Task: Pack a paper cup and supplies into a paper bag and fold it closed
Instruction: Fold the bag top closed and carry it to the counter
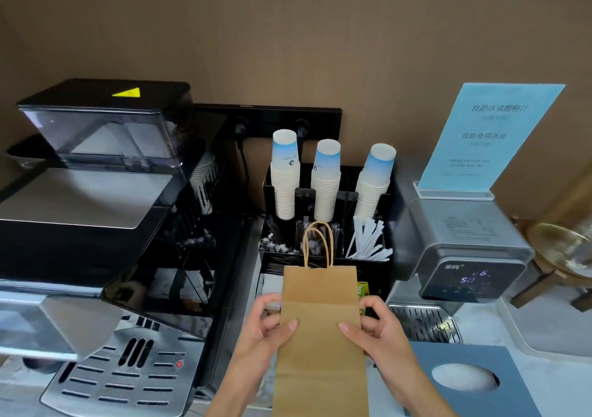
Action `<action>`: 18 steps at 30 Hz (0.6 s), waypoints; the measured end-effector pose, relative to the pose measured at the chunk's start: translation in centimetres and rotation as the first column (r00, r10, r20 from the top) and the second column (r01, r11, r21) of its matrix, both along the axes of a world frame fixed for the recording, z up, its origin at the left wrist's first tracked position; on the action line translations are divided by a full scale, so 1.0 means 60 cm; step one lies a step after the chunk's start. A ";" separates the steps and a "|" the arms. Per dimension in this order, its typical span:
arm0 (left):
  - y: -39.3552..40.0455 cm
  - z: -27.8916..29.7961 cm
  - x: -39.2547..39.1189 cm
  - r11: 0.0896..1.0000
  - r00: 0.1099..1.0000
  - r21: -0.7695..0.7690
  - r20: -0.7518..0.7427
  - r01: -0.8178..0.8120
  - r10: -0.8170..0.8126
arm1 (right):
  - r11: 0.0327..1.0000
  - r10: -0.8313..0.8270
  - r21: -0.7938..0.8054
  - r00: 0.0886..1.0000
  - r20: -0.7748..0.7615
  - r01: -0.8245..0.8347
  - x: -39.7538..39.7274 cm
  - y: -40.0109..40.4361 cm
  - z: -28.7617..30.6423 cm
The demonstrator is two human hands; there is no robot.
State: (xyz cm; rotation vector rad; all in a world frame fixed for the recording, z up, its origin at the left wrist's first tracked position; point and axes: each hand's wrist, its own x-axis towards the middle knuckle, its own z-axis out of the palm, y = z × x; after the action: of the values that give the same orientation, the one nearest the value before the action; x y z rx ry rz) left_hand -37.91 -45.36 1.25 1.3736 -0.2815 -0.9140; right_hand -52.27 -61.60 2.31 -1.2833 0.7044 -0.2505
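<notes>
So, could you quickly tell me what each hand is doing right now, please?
Left hand: closed on the left edge of the paper bag.
Right hand: closed on the bag's right edge.

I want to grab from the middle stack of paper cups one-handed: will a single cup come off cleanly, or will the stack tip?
The middle cup stack stands tall, upside down and tightly nested, so several cups may lift together. Paper cups probably weigh little and dent easily. The black organiser encloses its base, so tipping looks unlikely.

You hold a flat, unopened brown paper bag [320,327] upright between both hands, twine handles above your grip.
</notes>
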 end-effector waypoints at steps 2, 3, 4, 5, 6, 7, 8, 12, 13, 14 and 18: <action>0.003 0.029 0.001 1.000 1.000 -0.026 -0.014 0.005 -0.005 | 0.998 -0.052 0.045 0.998 0.023 0.051 0.002 0.003 0.021; 0.004 0.042 0.002 0.999 1.000 -0.027 -0.012 0.025 -0.025 | 0.996 -0.065 0.067 0.997 0.032 0.063 0.002 0.004 0.033; 0.006 0.053 0.003 0.999 0.999 -0.019 -0.006 0.050 -0.050 | 0.995 -0.056 0.086 0.998 0.040 0.052 0.000 0.004 0.042; 0.007 0.063 0.004 0.997 0.997 -0.012 -0.001 0.077 -0.077 | 0.995 -0.027 0.095 0.998 0.048 0.022 -0.002 0.003 0.050; 0.009 0.073 0.004 0.995 0.995 -0.005 0.003 0.097 -0.097 | 0.994 0.007 0.105 0.998 0.062 -0.014 -0.005 0.004 0.058; 0.012 0.080 0.006 0.994 0.994 -0.007 0.003 0.111 -0.111 | 0.992 0.030 0.117 0.997 0.076 -0.039 -0.007 0.006 0.065; 0.015 0.087 0.008 0.993 0.993 -0.013 -0.001 0.117 -0.117 | 0.990 0.038 0.135 0.995 0.090 -0.049 -0.010 0.008 0.070; 0.027 0.098 0.016 0.987 0.983 -0.016 0.091 0.161 -0.159 | 0.999 0.025 0.046 0.996 0.089 -0.030 -0.015 0.008 0.072; 0.028 0.097 0.018 0.985 0.980 -0.019 0.106 0.171 -0.168 | 1.000 0.023 0.008 0.996 0.086 -0.024 -0.017 0.005 0.068; 0.029 0.098 0.019 0.982 0.977 -0.017 0.109 0.187 -0.184 | 1.000 0.015 -0.019 0.996 0.084 -0.014 -0.017 0.004 0.066; 0.029 0.111 0.022 0.965 0.960 -0.021 0.114 0.261 -0.257 | 0.994 0.005 -0.106 0.997 0.076 0.003 -0.014 0.006 0.073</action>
State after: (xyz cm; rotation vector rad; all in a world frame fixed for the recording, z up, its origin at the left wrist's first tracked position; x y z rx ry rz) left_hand -36.58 -43.60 7.91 1.3769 -0.5707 -1.0441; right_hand -53.08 -61.22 6.69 -1.3674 0.6328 -0.3380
